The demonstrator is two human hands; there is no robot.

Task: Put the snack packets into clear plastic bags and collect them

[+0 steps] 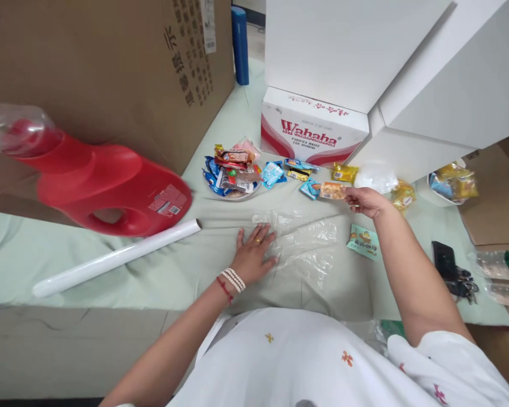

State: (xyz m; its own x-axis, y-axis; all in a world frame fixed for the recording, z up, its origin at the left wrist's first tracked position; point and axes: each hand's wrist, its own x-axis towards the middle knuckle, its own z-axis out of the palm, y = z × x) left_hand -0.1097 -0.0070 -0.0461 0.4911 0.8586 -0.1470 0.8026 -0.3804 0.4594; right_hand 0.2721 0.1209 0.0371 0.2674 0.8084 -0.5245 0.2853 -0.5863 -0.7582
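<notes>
My left hand (255, 254) lies flat with its fingers apart, resting on the edge of a clear plastic bag (307, 240) spread on the table. At the right, my right hand (363, 202) pinches the end of an orange snack packet (332, 191). Just left of that packet is a blue packet (309, 189), and a yellow packet (344, 172) lies behind it. Nearer me sits a mint-green snack packet (363, 241). A plate (237, 197) heaped with wrapped snacks stands beyond my left hand, with a light-blue packet (272, 174) at its right side.
A large red jug (110, 186) and a white roll (119, 257) occupy the left, before a brown carton (110, 73). White boxes and a Wahaha box (311, 133) line the back. On the right are a white bowl (445, 192) of packets, a phone (444, 259) and keys (466, 285).
</notes>
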